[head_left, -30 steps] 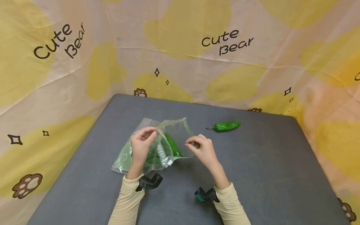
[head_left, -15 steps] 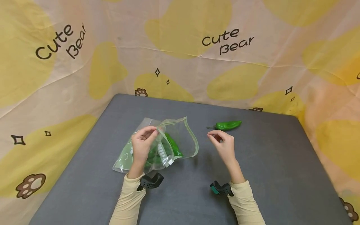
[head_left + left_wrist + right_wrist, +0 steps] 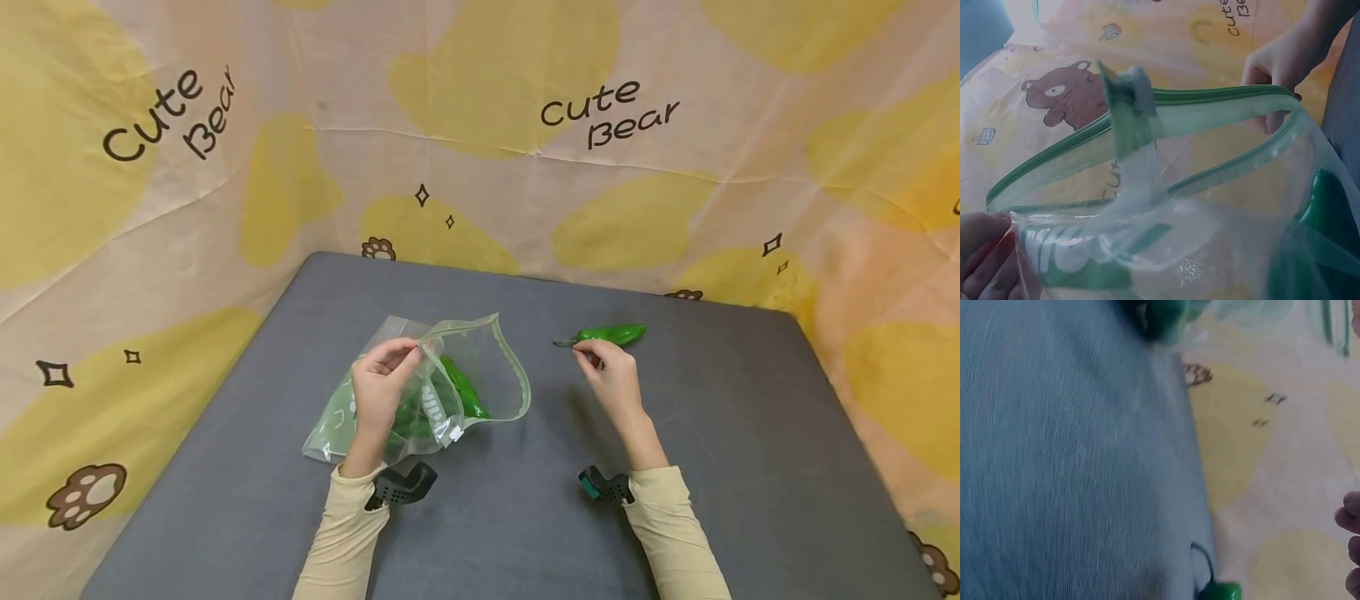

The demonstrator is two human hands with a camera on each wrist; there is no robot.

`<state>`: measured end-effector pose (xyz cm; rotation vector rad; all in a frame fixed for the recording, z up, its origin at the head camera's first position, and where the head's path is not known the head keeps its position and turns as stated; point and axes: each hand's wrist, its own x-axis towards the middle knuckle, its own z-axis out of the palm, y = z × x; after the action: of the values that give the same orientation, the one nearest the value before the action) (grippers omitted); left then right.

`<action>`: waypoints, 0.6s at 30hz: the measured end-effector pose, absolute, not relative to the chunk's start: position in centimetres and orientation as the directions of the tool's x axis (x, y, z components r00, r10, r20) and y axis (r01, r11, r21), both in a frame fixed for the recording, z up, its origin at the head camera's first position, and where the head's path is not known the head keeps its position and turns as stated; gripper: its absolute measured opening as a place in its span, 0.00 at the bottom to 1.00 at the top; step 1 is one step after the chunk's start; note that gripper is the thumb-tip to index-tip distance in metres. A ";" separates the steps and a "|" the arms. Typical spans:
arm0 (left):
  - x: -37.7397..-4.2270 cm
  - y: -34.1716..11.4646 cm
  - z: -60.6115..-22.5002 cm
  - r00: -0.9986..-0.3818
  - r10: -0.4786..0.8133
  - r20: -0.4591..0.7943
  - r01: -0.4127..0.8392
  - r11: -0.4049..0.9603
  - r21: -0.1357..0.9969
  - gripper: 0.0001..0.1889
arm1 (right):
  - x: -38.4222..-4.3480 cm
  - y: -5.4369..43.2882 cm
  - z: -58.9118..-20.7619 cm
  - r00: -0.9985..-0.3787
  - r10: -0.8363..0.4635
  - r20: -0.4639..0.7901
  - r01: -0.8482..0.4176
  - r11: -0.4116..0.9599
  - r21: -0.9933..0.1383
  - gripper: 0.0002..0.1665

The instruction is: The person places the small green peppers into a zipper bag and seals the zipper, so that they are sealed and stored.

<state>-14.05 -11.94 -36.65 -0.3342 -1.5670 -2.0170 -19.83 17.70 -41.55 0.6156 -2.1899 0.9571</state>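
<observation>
A clear zip bag (image 3: 330, 429) with a green print leans on the table, its mouth spread wide to the right. My left hand (image 3: 378, 387) pinches the upper rim between thumb and fingers. Through the plastic shows a green pepper (image 3: 465, 392); in the left wrist view the white slider (image 3: 1138, 90) sits on the zip strip. One more green pepper (image 3: 618, 334) lies on the table, stem to the left. My right hand (image 3: 615, 379) hovers beside its stem end, fingers loosely bent. In the right wrist view its fingertips (image 3: 1350, 519) stand apart from that pepper's cap (image 3: 1221, 591).
A grey table (image 3: 487, 533) bears everything. Printed cloth walls (image 3: 465, 75) rise along its back and sides. Each wrist wears a black camera mount, such as the left one (image 3: 405, 483).
My right hand has released the bag's rim and travelled right to the loose pepper. The bag mouth has stayed open, and my left hand keeps its pinch in the same place.
</observation>
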 end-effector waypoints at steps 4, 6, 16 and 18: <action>-14.1 -11.9 -36.5 -0.815 -0.268 0.514 0.562 -0.147 0.814 0.10 | -20.7 18.6 -42.4 -0.699 -0.109 0.707 -0.596 0.636 -0.491 0.05; -14.1 -12.0 -36.5 -0.815 -0.263 0.515 0.561 -0.140 0.816 0.08 | -21.1 19.0 -42.9 -0.729 -0.074 0.680 -0.562 0.631 -0.534 0.06; -13.8 -12.0 -36.5 -0.824 -0.267 0.501 0.548 -0.147 0.823 0.05 | -22.6 19.6 -45.3 -0.895 0.034 0.444 -0.348 0.569 -0.745 0.23; -13.8 -12.0 -36.5 -0.823 -0.269 0.500 0.548 -0.151 0.823 0.05 | -22.9 19.8 -45.4 -0.924 0.024 0.381 -0.295 0.591 -0.751 0.28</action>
<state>-13.83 -11.96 -36.48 -0.3176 -1.5926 -2.0166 -22.86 19.83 -45.43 0.2191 -2.4713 1.2600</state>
